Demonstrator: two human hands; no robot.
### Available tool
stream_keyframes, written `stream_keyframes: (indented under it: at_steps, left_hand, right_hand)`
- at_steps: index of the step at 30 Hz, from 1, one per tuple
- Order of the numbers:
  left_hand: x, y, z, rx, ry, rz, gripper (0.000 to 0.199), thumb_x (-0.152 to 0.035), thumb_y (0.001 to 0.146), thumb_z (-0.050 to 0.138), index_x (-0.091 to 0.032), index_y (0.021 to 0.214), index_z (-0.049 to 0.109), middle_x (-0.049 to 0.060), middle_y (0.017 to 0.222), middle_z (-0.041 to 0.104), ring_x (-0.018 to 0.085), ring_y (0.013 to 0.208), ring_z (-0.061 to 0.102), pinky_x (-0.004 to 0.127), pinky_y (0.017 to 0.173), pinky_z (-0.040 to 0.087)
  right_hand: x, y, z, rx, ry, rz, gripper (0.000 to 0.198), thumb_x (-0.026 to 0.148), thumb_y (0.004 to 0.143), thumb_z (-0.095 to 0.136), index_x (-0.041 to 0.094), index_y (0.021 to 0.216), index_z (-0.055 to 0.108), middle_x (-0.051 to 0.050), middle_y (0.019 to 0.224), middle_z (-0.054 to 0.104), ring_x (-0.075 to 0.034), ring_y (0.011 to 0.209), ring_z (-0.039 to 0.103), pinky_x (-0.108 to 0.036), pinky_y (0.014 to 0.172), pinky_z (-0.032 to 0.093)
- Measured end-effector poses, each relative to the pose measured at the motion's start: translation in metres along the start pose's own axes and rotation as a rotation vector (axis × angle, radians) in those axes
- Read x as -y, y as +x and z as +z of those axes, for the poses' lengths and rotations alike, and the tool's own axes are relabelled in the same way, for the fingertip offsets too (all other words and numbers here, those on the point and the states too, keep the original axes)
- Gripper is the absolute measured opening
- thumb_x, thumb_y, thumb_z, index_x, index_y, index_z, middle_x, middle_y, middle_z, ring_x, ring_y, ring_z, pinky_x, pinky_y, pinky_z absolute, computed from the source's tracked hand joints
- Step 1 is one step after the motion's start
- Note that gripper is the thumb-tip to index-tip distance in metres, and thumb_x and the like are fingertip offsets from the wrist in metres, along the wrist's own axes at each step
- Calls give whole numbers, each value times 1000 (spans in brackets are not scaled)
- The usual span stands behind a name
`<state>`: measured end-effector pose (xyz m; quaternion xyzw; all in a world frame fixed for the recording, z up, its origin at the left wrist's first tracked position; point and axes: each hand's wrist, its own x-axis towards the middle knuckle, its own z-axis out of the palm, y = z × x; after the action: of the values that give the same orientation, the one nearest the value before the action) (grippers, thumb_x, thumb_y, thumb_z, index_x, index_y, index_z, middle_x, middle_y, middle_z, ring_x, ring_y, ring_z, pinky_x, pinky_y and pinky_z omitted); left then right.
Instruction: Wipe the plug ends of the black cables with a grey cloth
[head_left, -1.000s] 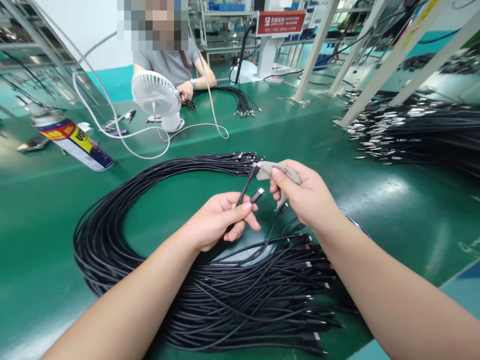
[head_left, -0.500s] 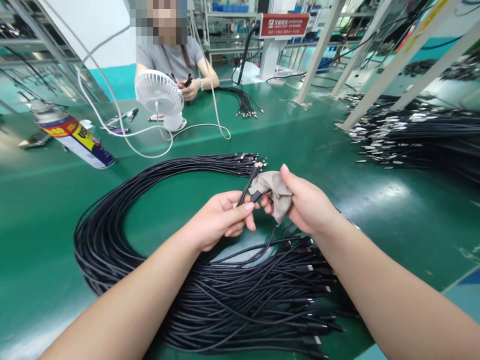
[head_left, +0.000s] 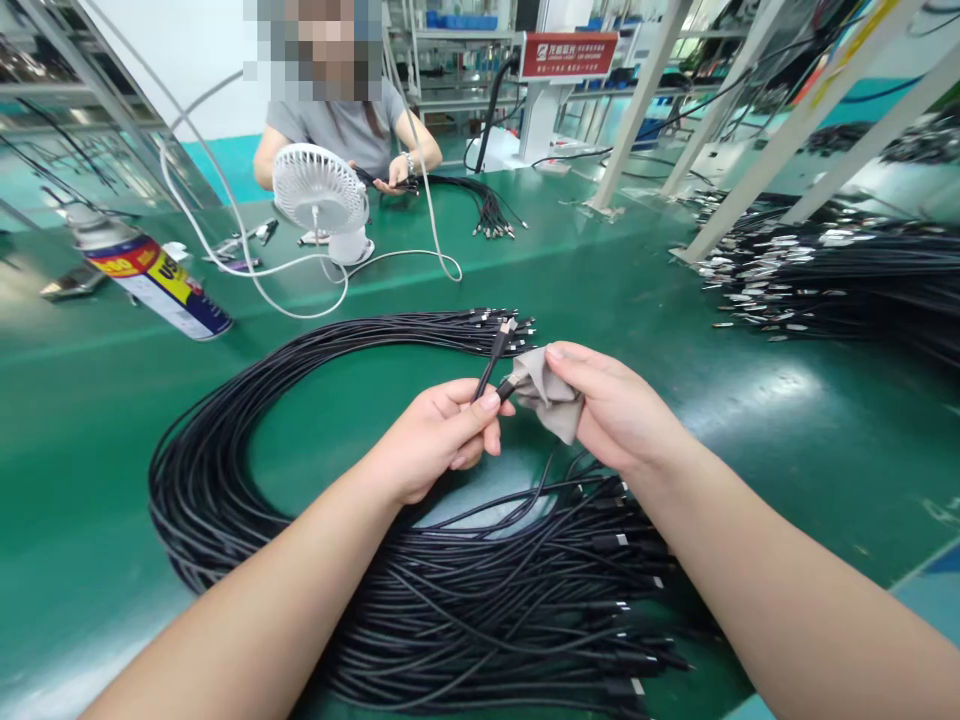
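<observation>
Pinched in my left hand (head_left: 454, 432) is a black USB cable (head_left: 495, 357), with one plug pointing up and another plug end angled to the right. My right hand (head_left: 607, 395) grips a crumpled grey cloth (head_left: 551, 398). The cloth's left edge touches the plug that sticks out from my left fingers, covering part of it. Below and around both hands lies a large curved bundle of black cables (head_left: 217, 430), with many plug ends at lower right and more beyond my hands.
Across the green table (head_left: 600, 270) a person (head_left: 337, 130) handles black cables. A white fan (head_left: 321, 190) with a looping cord stands there. A spray can (head_left: 150, 270) is at left. Piled cables (head_left: 840, 270) and slanted white posts (head_left: 637, 100) are at right.
My right hand has shifted slightly left with the cloth, which now covers more of the plug tip. The person opposite has lowered and opened a hand near the cables.
</observation>
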<state>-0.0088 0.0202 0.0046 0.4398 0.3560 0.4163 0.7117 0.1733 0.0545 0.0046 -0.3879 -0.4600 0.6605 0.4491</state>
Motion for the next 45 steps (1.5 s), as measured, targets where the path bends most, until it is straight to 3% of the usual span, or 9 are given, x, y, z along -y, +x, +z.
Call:
stream_keyframes:
  at_steps: [7, 12, 16, 19, 22, 25, 29, 36, 45]
  left_hand:
    - [2, 0, -2, -2, 43, 28, 36, -45, 76, 77, -12, 82, 65, -4, 55, 61, 1, 36, 33, 16, 38, 20]
    - [1, -1, 0, -1, 139, 49, 41, -51, 75, 75, -13, 74, 59, -2, 57, 62, 2, 36, 38, 18, 37, 22]
    - [1, -1, 0, 8, 191, 53, 41, -51, 77, 73, -14, 72, 57, -2, 57, 63, 2, 35, 36, 18, 36, 21]
    - [2, -1, -1, -7, 203, 40, 37, -47, 80, 71, -14, 72, 57, -2, 56, 63, 2, 34, 34, 17, 35, 21]
    - [4, 0, -2, -17, 197, 39, 34, -44, 81, 71, -15, 71, 56, -3, 55, 63, 2, 34, 34, 17, 35, 21]
    - [5, 0, -2, -7, 206, 34, 35, -45, 81, 70, -14, 72, 57, -2, 55, 64, 2, 33, 34, 16, 34, 20]
    - [5, -1, -1, 50, 234, 23, 35, -47, 82, 69, -14, 76, 59, -2, 56, 64, 2, 33, 35, 16, 34, 21]
    - [6, -1, -2, 5, 207, 26, 36, -47, 81, 70, -14, 75, 58, -2, 56, 64, 2, 33, 35, 17, 35, 21]
    - [3, 0, -1, -6, 186, 11, 37, -48, 78, 73, -14, 77, 59, -2, 55, 64, 2, 32, 34, 18, 35, 20]
  right_hand:
    - [4, -5, 2, 70, 78, -48, 32, 48, 74, 77, 20, 86, 70, -3, 81, 72, -16, 72, 65, -28, 66, 54]
    - [0, -10, 5, 103, -245, -265, 24, 41, 81, 72, 17, 81, 72, -3, 77, 66, -13, 68, 60, -25, 58, 51]
    - [1, -15, 9, 163, -361, -164, 33, 48, 86, 63, 15, 87, 67, -1, 63, 65, -13, 52, 60, -26, 48, 50]
    - [4, -17, 9, 164, -463, -166, 29, 44, 90, 57, 15, 93, 65, -3, 66, 69, -16, 54, 64, -28, 51, 53]
    - [7, -18, 8, 143, -631, -281, 22, 31, 92, 52, 16, 93, 67, -5, 75, 72, -15, 64, 67, -27, 59, 53]
    - [10, -17, 5, 153, -794, -500, 18, 20, 91, 50, 16, 88, 68, -5, 80, 73, -14, 70, 67, -25, 65, 52]
    - [10, -17, 4, 173, -922, -681, 17, 14, 90, 50, 16, 86, 67, -3, 79, 73, -12, 68, 65, -23, 66, 50]
    - [10, -16, 4, 193, -896, -582, 19, 13, 90, 49, 16, 88, 67, -2, 78, 72, -11, 67, 64, -21, 62, 47]
    - [7, -15, 5, 165, -898, -597, 19, 12, 90, 48, 16, 92, 67, -2, 78, 72, -12, 67, 65, -22, 63, 48]
